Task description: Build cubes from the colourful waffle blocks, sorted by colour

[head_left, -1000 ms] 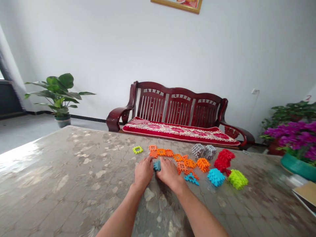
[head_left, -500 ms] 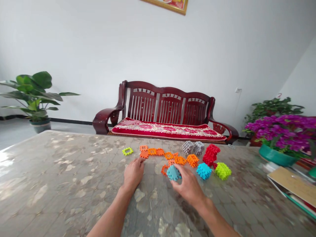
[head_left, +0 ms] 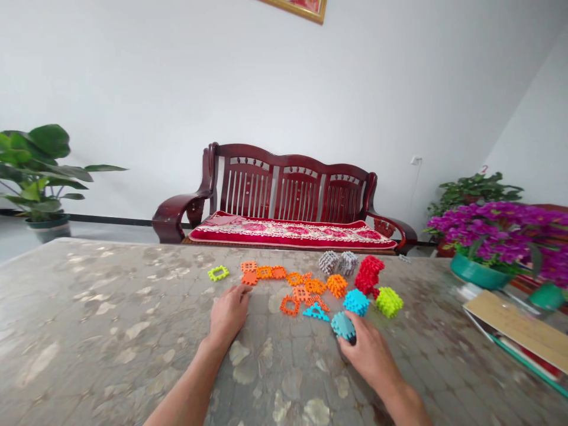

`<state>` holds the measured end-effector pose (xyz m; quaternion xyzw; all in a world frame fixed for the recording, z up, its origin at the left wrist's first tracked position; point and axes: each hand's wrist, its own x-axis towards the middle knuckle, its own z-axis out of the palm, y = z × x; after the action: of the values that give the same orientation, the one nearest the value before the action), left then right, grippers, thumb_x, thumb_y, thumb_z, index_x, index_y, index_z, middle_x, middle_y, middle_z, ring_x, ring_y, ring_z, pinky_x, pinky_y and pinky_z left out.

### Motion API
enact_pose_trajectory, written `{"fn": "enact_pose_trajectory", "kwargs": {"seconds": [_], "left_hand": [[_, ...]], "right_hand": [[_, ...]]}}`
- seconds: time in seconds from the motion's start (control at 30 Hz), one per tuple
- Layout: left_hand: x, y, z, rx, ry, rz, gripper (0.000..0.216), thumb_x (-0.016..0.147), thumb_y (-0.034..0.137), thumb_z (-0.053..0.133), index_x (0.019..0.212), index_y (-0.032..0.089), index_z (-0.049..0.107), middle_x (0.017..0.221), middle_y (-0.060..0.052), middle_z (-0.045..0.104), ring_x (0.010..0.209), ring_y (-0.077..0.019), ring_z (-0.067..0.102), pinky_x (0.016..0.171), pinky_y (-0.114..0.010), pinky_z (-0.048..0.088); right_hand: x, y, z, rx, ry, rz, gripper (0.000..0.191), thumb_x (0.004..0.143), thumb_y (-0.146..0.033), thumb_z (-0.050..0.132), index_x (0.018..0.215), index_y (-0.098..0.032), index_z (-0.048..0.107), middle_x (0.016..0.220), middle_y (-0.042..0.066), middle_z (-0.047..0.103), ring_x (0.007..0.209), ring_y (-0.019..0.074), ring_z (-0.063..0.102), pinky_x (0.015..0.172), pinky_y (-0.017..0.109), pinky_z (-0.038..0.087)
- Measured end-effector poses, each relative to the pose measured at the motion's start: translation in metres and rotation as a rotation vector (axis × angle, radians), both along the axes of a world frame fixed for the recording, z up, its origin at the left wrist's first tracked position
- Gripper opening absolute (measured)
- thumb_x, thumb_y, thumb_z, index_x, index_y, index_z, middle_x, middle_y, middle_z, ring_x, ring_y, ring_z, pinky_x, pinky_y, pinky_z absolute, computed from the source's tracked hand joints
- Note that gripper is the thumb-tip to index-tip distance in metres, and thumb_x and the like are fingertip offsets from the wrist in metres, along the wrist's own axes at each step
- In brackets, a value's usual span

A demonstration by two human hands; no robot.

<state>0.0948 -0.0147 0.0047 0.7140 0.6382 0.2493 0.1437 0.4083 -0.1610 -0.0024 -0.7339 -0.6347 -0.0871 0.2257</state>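
My right hand (head_left: 366, 343) grips a blue toothed interlocking block (head_left: 343, 325) between thumb and fingers, just above or on the table; its underside is dark. Close behind it stand a brighter blue block cluster (head_left: 356, 302) and a lime-green one (head_left: 389, 302). A blue triangular piece (head_left: 316, 312) lies to its left. My left hand (head_left: 228, 310) rests on the table, empty as far as it shows, fingers loosely extended beside an orange toothed square (head_left: 249, 278). More orange pieces (head_left: 302, 293) spread between the hands, with a lime-green frame piece (head_left: 218, 273) at the left.
Toward the back stand an orange cluster (head_left: 337, 286), grey clusters (head_left: 329, 262) and a red stack (head_left: 369, 274). At the right are purple flowers in a teal pot (head_left: 479, 273) and a cardboard-topped pile (head_left: 517, 325). A wooden bench (head_left: 297, 183) stands beyond the table (head_left: 133, 307).
My right hand has moved right and nearer with the blue block, uncovering the blue triangle and orange pieces. My left hand stays beside the orange square. The view has turned slightly right.
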Motion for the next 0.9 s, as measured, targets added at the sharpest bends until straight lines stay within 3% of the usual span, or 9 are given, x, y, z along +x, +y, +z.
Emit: {"fn": "enact_pose_trajectory", "kwargs": {"seconds": [0.43, 0.63, 0.9], "left_hand": [[-0.001, 0.002, -0.002, -0.007, 0.023, -0.009, 0.038, 0.089, 0.025, 0.037, 0.110, 0.027, 0.069, 0.121, -0.002, 0.071, 0.109, -0.0201, 0.065, 0.087, -0.029, 0.048], [-0.001, 0.002, -0.003, 0.012, 0.026, -0.026, 0.037, 0.090, 0.026, 0.037, 0.109, 0.026, 0.069, 0.119, -0.002, 0.072, 0.108, -0.0197, 0.066, 0.087, -0.028, 0.047], [-0.001, 0.002, -0.004, 0.021, 0.017, -0.022, 0.037, 0.089, 0.026, 0.038, 0.107, 0.027, 0.070, 0.117, -0.003, 0.072, 0.107, -0.0206, 0.066, 0.087, -0.029, 0.049]], "right_hand": [[-0.007, -0.006, 0.010, -0.046, -0.179, -0.110, 0.037, 0.082, -0.027, 0.064, 0.119, -0.027, 0.063, 0.117, 0.005, 0.069, 0.099, 0.0265, 0.067, 0.082, 0.036, 0.048], [-0.005, -0.001, 0.003, -0.057, -0.082, -0.028, 0.034, 0.084, -0.020, 0.055, 0.116, -0.024, 0.065, 0.117, 0.007, 0.066, 0.104, 0.0246, 0.064, 0.088, 0.034, 0.047], [0.014, -0.007, 0.012, -0.102, 0.063, 0.100, 0.045, 0.072, -0.010, 0.049, 0.112, -0.024, 0.064, 0.117, 0.006, 0.064, 0.111, 0.0213, 0.059, 0.099, 0.033, 0.043]]}}
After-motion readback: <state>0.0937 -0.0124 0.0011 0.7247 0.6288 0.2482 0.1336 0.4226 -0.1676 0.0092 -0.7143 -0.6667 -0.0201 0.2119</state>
